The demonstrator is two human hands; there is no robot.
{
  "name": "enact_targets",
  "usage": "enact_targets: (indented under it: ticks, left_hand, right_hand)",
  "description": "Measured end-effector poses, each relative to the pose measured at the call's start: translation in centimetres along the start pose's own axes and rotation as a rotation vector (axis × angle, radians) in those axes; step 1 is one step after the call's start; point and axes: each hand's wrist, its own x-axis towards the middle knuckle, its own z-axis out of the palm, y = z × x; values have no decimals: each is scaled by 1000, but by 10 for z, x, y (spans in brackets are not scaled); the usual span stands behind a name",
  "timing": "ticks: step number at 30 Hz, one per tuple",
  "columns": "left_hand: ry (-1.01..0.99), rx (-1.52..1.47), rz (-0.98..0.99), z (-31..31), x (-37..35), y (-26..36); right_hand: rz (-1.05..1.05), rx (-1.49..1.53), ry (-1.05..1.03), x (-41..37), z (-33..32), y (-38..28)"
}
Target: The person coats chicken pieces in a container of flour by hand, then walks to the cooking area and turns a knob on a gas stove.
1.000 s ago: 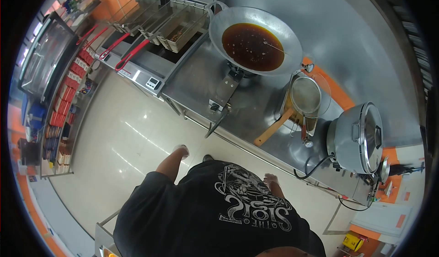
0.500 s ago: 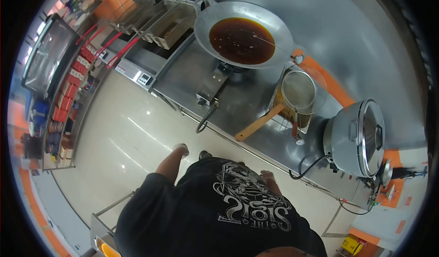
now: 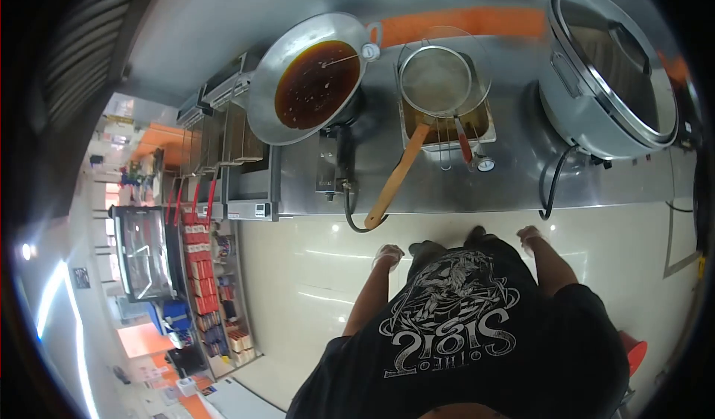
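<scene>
My left hand [image 3: 389, 254] hangs at my side over the pale floor, in a thin clear glove and holding nothing. My right hand [image 3: 530, 234] hangs the same way, just short of the steel counter [image 3: 514, 184]. Nearest the left hand is the wooden handle [image 3: 395, 179] of a round mesh strainer [image 3: 436, 80], which rests on a metal tub [image 3: 447, 128]. Left of the strainer, a wide wok [image 3: 316, 84] of dark oil sits on a burner. My black printed shirt fills the bottom of the view.
A large lidded silver cooker [image 3: 611, 69] stands at the counter's right end, its black cord [image 3: 551, 184] hanging over the edge. Fryer baskets with red handles [image 3: 201, 195] are at the left. Beyond them stand a glass display case [image 3: 141, 251] and shelves of red packs [image 3: 201, 270].
The view has swung round so the counter now lies straight ahead. Both hands stay low at my sides and hold nothing.
</scene>
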Motion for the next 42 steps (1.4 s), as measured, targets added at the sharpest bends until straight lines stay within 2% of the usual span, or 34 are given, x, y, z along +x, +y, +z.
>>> enact_targets:
  ticks: [1, 2, 4, 5, 8, 10, 12, 13, 16, 17, 19, 20, 23, 26, 29, 32, 35, 38, 41, 42]
  left_hand:
    - [51, -262, -134, -5, -4, 12]
    - [110, -530, -273, -10, -9, 24]
    - [6, -641, -400, -4, -14, 33]
    - [-45, -698, -463, 0, -19, 35]
    - [-119, -729, -495, -1, -48, 49]
    - [-155, -780, -505, 39, -53, 40]
    - [-203, -766, -476, 58, -67, 37]
    - [-197, -677, -385, 55, -78, 40]
    - [-270, -545, -456, 13, -102, 67]
    - [-250, -404, -285, 67, -88, 42]
    - [-267, -502, -373, 44, -95, 53]
    - [-275, -551, -416, 33, -95, 57]
    - [-225, -420, -315, 19, -85, 64]
    - [-203, -414, -300, 13, -66, 62]
    - [-179, -527, -367, 1, -54, 63]
    - [-141, -515, -323, -4, -52, 66]
    - [-137, -543, -312, -4, -53, 67]
    - [-185, -612, -381, -13, -63, 73]
    - [-207, -570, -383, 1, -65, 72]
    - [-189, -571, -365, 23, -63, 61]
  right_hand:
    - [33, 117, -17, 2, -2, 4]
    - [116, 388, -15, 16, 17, 15]
    - [275, 838, -45, 42, 43, 36]
    - [369, 1008, -93, 28, 16, 25]
    - [458, 1153, -44, 11, -26, 6]
    - [127, 792, 105, 45, 1, 18]
    - [-33, 612, 194, 82, 34, 26]
    - [-32, 615, 211, 96, 46, 26]
    - [-31, 640, 231, 108, 52, 11]
    - [-39, 632, 217, 104, 42, 4]
    - [-63, 599, 172, 85, 13, -12]
    - [-97, 500, 170, 76, 3, -13]
    - [-230, 59, 228, 65, -9, -12]
    - [-271, -82, 191, 59, -14, -3]
    - [-11, 337, 108, 60, -7, 4]
    - [-158, -16, 184, 63, 8, 16]
    - [-242, -100, 161, 39, -17, 10]
    - [-226, -79, 129, 46, -9, 11]
    - [-50, 389, 84, 47, -6, 7]
    - [-102, 298, 110, 45, -8, 7]
